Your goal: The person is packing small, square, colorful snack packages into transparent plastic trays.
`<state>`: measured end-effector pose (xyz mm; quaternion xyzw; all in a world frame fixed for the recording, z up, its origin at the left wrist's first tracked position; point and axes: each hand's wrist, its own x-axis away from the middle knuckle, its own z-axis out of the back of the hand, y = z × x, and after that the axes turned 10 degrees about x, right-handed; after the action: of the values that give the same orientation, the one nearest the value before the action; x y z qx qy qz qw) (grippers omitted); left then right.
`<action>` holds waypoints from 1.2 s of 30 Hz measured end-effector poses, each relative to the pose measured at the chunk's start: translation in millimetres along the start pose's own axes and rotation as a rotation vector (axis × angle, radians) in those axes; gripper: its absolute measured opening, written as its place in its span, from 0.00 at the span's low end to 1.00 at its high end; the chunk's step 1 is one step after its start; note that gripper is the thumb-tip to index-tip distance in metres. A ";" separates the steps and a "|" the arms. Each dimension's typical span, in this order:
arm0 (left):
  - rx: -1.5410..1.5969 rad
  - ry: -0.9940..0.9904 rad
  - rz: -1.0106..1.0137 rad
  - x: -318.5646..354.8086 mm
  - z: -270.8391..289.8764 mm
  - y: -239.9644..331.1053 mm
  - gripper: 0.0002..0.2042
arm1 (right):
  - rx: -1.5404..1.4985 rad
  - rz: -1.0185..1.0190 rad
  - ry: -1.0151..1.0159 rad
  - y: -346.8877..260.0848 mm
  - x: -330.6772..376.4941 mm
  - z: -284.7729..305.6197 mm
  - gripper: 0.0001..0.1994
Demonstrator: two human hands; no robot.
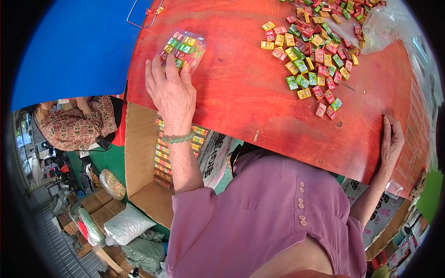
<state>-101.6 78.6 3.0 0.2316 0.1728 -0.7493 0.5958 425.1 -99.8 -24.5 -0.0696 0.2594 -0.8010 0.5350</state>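
Note:
My left hand (174, 95) reaches over the left part of the red table, palm down, with its fingers spread. Its fingertips rest on the near end of a clear plastic pack (189, 44) filled with rows of tiny red, yellow and green boxes. Part of that pack is hidden under the fingers. On the table's right side, my right hand (392, 139) lies with its fingers stretched out and nothing visible in it. Between the hands, farther back, a loose heap of the same tiny boxes (320, 55) is scattered.
An open cardboard carton (141, 139) below the table edge holds several filled packs (164, 160). Clear plastic film (389, 23) lies at the back right. A blue surface (74, 51) adjoins the table. Another person in a patterned top (76, 123) is at left, above bags (127, 224) and boxes.

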 end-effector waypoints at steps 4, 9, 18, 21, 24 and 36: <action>0.024 -0.069 -0.010 -7.4 -7.9 -0.2 0.26 | 0.016 -0.042 0.010 -8.3 1.7 4.0 0.10; 0.012 -0.105 0.029 -7.6 -6.7 -24.8 0.32 | 0.009 0.051 0.040 -29.1 -3.9 -0.6 0.08; 0.066 -0.150 0.071 -5.9 -7.7 -31.5 0.35 | 0.029 0.010 0.022 -29.3 -0.4 1.0 0.07; 0.050 -0.156 0.066 -3.8 -6.8 -30.6 0.35 | 0.036 0.033 0.048 -36.1 0.4 1.5 0.07; 0.031 -0.128 0.026 0.2 -4.1 -31.1 0.35 | -0.003 0.054 0.073 -45.2 -2.0 2.0 0.07; 0.708 -0.456 -0.403 -17.6 -0.8 145.9 0.33 | 0.110 0.545 -0.056 -114.0 -68.8 -57.5 0.22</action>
<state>43.7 59.8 14.5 0.2118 -0.1874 -0.8948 0.3455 337.9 14.7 -6.5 0.0098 0.2099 -0.6381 0.7407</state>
